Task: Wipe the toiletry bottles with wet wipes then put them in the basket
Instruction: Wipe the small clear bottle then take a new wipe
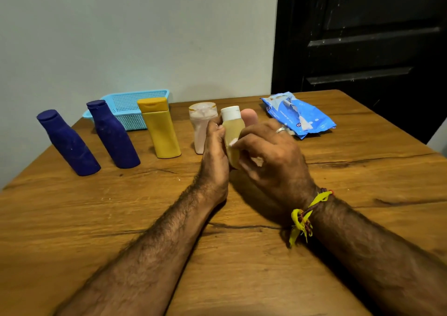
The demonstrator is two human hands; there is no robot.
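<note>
My left hand grips a small pale yellow bottle with a white cap, held upright above the table. My right hand holds a white wet wipe against the bottle's side; most of the wipe is hidden under my fingers. Two dark blue bottles, a yellow bottle and a pinkish bottle stand in a row on the table to the left. A light blue basket sits behind them by the wall. A pink rounded object shows just behind my right hand.
A blue pack of wet wipes, torn open, lies at the back right of the wooden table. A pale wall is behind the table, and a dark door at the right.
</note>
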